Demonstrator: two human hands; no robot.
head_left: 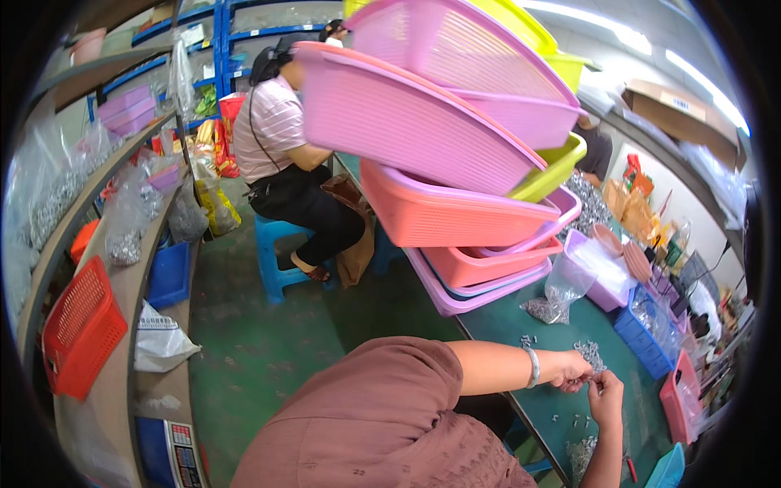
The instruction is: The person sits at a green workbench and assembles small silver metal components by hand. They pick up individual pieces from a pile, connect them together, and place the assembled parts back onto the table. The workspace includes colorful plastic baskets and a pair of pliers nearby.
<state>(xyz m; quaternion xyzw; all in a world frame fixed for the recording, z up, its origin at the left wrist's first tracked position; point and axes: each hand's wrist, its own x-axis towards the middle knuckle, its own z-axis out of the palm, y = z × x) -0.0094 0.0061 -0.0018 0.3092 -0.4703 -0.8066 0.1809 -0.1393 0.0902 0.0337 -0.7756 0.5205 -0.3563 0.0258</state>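
Observation:
My left hand [572, 371], with a silver bangle [533, 368] at its wrist, is over the green table [533, 416], fingers pinched. Close against it is my right hand [605, 396], its fingertips also pressed together. Whatever they hold between them is too small to make out. Just beyond the fingers lies a pile of small silvery metal parts [587, 351]. A few loose metal parts [576, 420] are scattered nearer me, and another heap [581, 455] sits beside my right forearm. A red-handled tool [630, 468] lies to the right of that arm.
A tall leaning stack of pink and coral baskets [455, 211] stands at the table's far left. Beyond my hands are a bag of metal parts [553, 305], a blue basket [643, 329] and a pink basket [682, 398]. Another person [281, 138] sits on a blue stool [277, 256].

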